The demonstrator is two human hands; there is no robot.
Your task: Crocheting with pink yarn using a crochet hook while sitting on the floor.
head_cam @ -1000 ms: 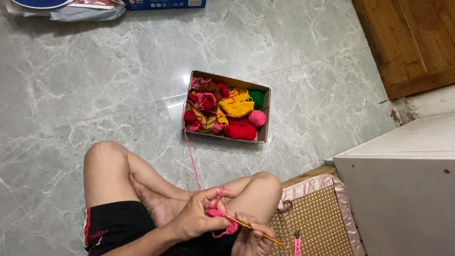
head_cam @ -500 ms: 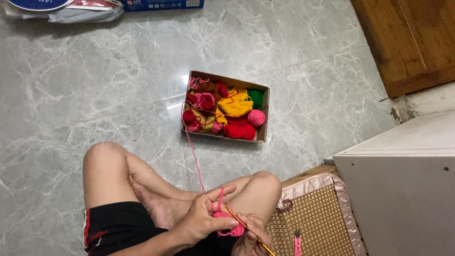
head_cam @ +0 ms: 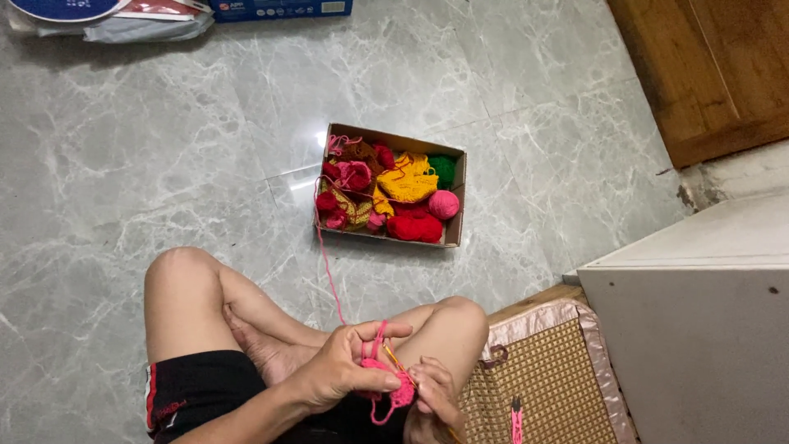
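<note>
From the head camera, a person is seen from above, seated cross-legged on a grey marble floor (head_cam: 123, 189). The left hand (head_cam: 341, 370) is curled half shut: its thumb and fingers are pinched on a small pink crochet piece (head_cam: 386, 380), and a pink strand (head_cam: 327, 255) is looped over its raised forefinger. The right hand (head_cam: 433, 390) is closed narrowly around a slim hook (head_cam: 393, 358), whose yellowish shaft is angled up and to the left, with its tip at the piece. How firmly the right fingers are pressed cannot be told, as they are partly hidden by the knee and the work. A loose tail of pink yarn is seen hanging below the piece, between the two hands.

The strand is led from the forefinger up across the floor to a cardboard box (head_cam: 454, 197), which is set well ahead of the knees. The box is filled with red, pink, yellow and green yarn, with a pink ball (head_cam: 444, 204) at its right side.

Just right of the right knee a woven mat (head_cam: 542, 386) with a pink border is laid, and small pink snips (head_cam: 516, 415) are lying on it. A white cabinet (head_cam: 699, 329) is seen beside the mat and a wooden door (head_cam: 715, 66) at the upper right.
</note>
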